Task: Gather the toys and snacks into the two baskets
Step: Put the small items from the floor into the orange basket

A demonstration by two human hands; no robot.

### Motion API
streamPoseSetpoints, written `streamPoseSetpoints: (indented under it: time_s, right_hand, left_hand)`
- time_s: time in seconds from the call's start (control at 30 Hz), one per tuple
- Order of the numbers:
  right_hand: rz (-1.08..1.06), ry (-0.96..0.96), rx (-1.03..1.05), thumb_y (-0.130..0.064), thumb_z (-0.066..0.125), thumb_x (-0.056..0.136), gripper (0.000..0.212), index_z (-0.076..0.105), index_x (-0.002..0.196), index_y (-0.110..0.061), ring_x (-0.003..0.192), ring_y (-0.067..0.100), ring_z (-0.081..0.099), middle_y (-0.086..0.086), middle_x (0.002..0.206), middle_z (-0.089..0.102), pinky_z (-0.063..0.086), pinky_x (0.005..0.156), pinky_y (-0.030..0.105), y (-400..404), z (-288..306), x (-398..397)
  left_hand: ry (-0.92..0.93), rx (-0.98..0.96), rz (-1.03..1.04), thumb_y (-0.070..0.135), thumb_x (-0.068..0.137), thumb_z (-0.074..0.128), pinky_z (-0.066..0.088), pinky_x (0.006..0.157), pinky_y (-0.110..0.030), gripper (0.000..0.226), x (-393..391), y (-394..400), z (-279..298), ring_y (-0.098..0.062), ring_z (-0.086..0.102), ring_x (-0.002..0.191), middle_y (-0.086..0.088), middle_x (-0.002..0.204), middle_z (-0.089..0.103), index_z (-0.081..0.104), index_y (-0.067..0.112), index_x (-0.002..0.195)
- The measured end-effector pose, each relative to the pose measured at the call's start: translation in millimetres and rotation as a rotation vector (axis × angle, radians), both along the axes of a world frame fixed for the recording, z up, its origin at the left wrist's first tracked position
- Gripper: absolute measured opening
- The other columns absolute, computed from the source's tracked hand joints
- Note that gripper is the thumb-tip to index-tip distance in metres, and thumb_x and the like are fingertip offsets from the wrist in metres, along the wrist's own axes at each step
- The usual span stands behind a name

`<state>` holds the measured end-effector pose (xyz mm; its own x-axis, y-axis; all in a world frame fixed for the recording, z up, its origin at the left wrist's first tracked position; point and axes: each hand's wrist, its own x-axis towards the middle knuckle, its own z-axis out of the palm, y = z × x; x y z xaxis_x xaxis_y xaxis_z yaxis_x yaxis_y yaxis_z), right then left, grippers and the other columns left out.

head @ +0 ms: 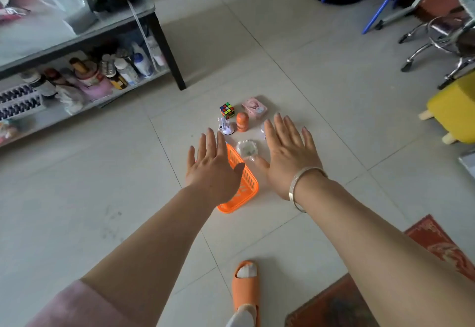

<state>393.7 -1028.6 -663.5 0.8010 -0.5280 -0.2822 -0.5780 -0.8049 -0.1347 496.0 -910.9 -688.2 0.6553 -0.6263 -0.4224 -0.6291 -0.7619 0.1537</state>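
Both hands spread flat, holding nothing, mid-frame.
Left hand (213, 167) overlaps orange basket (244, 185); right hand (288, 157) nearer the toys (241, 121) above.

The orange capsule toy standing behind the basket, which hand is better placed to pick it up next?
Probably the right hand: its open fingers reach beside the orange capsule toy. The left hand hovers over the orange basket, covering part of it, so it could steady that instead.

orange basket (244, 188) on the floor; beyond it cube (227, 110), orange toy (242, 121) upright, perhaps a clear snack cup (246, 149).
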Motion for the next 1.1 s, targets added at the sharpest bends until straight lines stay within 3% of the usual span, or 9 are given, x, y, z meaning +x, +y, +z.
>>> streamPoseSetpoints:
  time_s: [0.37,0.63,0.87,1.1]
  right_hand:
    - [0.136,0.068,0.04,-0.058,0.015,0.094,0.074,-0.014,0.149,-0.017,0.144,0.016,-0.016,0.002,0.157,-0.02,-0.009,0.115,0.04,-67.2,-63.8,63.1]
    - [0.337,0.056,0.054,-0.057,0.024,0.095,0.075,-0.013,0.149,-0.02,0.144,0.014,-0.018,0.002,0.157,-0.019,-0.008,0.115,0.04,-121.3,-122.8,90.5]
    - [0.527,0.074,0.058,-0.053,0.026,0.096,0.075,-0.015,0.149,-0.02,0.144,0.015,-0.018,0.001,0.157,-0.019,-0.008,0.115,0.039,-153.8,-185.2,88.6]
    - [0.548,0.052,0.074,-0.05,0.028,0.097,0.072,-0.01,0.15,-0.02,0.145,0.017,-0.015,0.001,0.157,-0.017,-0.007,0.116,0.039,-141.6,-283.4,102.3]
  left_hand:
    - [0.032,-0.001,0.13,0.056,0.1,0.029,-0.007,0.122,-0.042,0.081,38.9,-59.6,-64.8,-0.02,-0.016,0.152,-0.006,0.165,-0.018,-0.008,0.013,0.157]
    - [0.027,0.021,0.349,0.057,0.1,0.026,-0.007,0.122,-0.042,0.08,38.9,-96.4,-116.6,-0.022,-0.016,0.152,-0.007,0.165,-0.018,-0.01,0.013,0.157]
    - [0.038,0.028,0.59,0.058,0.099,0.026,-0.006,0.123,-0.044,0.08,2.6,-112.2,-185.3,-0.024,-0.018,0.152,-0.009,0.165,-0.019,-0.01,0.016,0.158]
    - [0.019,0.049,0.711,0.06,0.098,0.026,-0.005,0.123,-0.041,0.085,5.7,-91.1,-274.9,-0.025,-0.017,0.152,-0.012,0.165,-0.018,-0.009,0.008,0.156]
